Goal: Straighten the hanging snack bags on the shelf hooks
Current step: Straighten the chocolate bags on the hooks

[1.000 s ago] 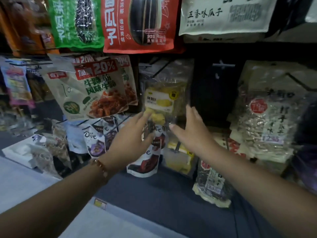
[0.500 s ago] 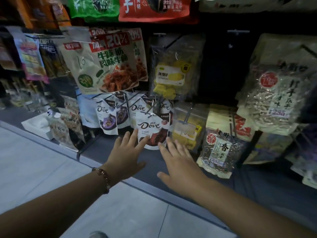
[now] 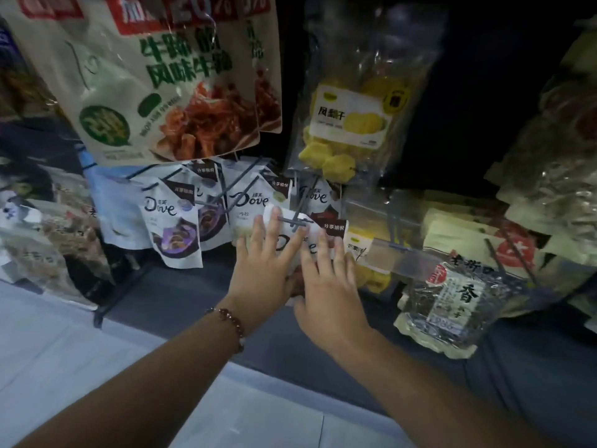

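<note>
A front white Dove bag (image 3: 292, 242) hangs from a grey shelf hook (image 3: 294, 221) in the lower row. My left hand (image 3: 263, 266), with a bead bracelet at the wrist, lies flat on the bag's left half, fingers straight. My right hand (image 3: 326, 279) lies flat on its right half, fingers spread. Further Dove bags hang to the left: one with a purple picture (image 3: 172, 227) and one behind the hooks (image 3: 247, 202). Above hang a beef-tendon snack bag (image 3: 155, 85) and a clear bag of yellow dried fruit (image 3: 352, 118).
A clear bag of seeds with a white label (image 3: 449, 305) hangs at the lower right. More pale bags (image 3: 549, 189) fill the right side. Dim snack bags (image 3: 42, 240) hang at the left. A dark shelf base (image 3: 181, 299) and pale floor tiles (image 3: 64, 367) lie below.
Both hands have moved up and forward from just below the Dove bags and now press flat on the front Dove bag. The view has moved closer to the shelf.
</note>
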Tool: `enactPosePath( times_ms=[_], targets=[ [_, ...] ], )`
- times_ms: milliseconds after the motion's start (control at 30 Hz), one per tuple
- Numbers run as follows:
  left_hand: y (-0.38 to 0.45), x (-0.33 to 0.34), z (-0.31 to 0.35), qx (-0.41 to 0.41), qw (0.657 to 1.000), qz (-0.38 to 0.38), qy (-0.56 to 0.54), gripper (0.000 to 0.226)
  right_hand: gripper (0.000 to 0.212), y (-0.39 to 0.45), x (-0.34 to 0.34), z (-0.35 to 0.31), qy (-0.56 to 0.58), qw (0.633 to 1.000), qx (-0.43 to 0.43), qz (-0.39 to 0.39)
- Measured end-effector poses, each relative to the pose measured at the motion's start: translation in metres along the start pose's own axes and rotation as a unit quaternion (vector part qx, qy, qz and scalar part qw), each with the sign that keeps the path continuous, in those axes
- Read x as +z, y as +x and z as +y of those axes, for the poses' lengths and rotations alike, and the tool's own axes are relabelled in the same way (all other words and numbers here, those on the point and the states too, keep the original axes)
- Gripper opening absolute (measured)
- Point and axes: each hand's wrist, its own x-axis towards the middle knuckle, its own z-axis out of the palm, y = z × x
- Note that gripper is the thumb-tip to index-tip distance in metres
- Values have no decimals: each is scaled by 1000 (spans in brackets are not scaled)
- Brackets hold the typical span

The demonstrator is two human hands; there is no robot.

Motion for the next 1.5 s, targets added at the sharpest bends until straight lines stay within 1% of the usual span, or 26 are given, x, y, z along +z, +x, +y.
enactPosePath(
  times_ms=[67, 133, 167, 300, 367, 400, 467, 567, 667, 733, 800, 867, 933, 1000, 1033, 1067, 1100, 1133, 1200, 1233, 1300, 1367, 1400, 1433, 1467, 1500],
  targets=[
    [11, 19, -2, 8, 999, 26, -23, 78, 83, 15, 11, 10, -11, 1000, 1, 27],
    [24, 36, -3, 17, 998, 42, -45, 84, 83, 29, 20, 21, -12, 999, 10, 29],
    [31, 42, -3, 18, 998, 39, -53, 86, 84, 35, 24, 26, -8, 999, 18, 27],
    [65, 63, -4, 15, 996, 56, -63, 75, 89, 61, 40, 40, -18, 997, 52, 62],
    [76, 70, -4, 14, 997, 51, -58, 73, 91, 75, 42, 46, -25, 995, 67, 67],
    [79, 73, -4, 15, 997, 51, -62, 73, 91, 83, 41, 49, -20, 995, 75, 56],
    [86, 79, -5, 10, 996, 52, -78, 73, 87, 96, 42, 54, -15, 995, 88, 49],
    [98, 84, -4, -6, 998, 24, -60, 77, 82, 109, 48, 60, -11, 993, 85, 83],
    [105, 96, -7, -13, 999, 13, -44, 88, 81, 112, 55, 67, -18, 991, 84, 101],
    [105, 102, -9, -19, 997, 18, -73, 93, 82, 108, 54, 71, -5, 991, 82, 103],
    [99, 106, -7, -33, 990, 20, -135, 93, 83, 100, 53, 74, 28, 990, 103, 97],
    [89, 106, -2, -105, 966, 4, -236, 94, 84, 92, 53, 73, 58, 981, 147, 108],
    [81, 111, 4, -165, 925, 0, -343, 96, 84, 90, 55, 70, 70, 974, 183, 113],
    [78, 118, 10, -195, 874, -22, -444, 98, 82, 93, 58, 65, 65, 974, 194, 97],
    [78, 119, 12, -209, 852, -49, -478, 99, 80, 95, 60, 64, 63, 975, 193, 89],
    [77, 120, 13, -219, 839, -77, -493, 98, 78, 98, 60, 62, 66, 976, 189, 80],
    [77, 118, 14, -221, 837, -97, -490, 95, 77, 99, 58, 61, 69, 978, 181, 74],
    [76, 116, 15, -212, 846, -102, -479, 91, 77, 97, 57, 62, 69, 979, 178, 65],
    [71, 107, 16, -170, 891, -71, -415, 84, 77, 87, 55, 71, 79, 982, 163, 59],
    [69, 102, 16, -149, 912, -53, -379, 79, 77, 78, 55, 78, 91, 982, 147, 78],
    [67, 91, 22, -106, 931, -35, -348, 70, 71, 53, 54, 90, 132, 971, 114, 164],
    [63, 79, 41, -55, 930, -32, -362, 65, 58, 28, 56, 103, 156, 947, 109, 261],
    [61, 77, 51, -31, 923, -36, -382, 65, 46, 16, 56, 109, 154, 939, 119, 284],
    [60, 72, 61, -14, 913, -52, -404, 68, 35, 7, 57, 117, 153, 934, 133, 294],
    [61, 71, 69, -4, 903, -61, -426, 73, 30, 3, 59, 124, 163, 932, 160, 280],
    [62, 71, 75, -3, 896, -72, -439, 77, 33, 1, 64, 133, 169, 930, 183, 269]
  ],
)
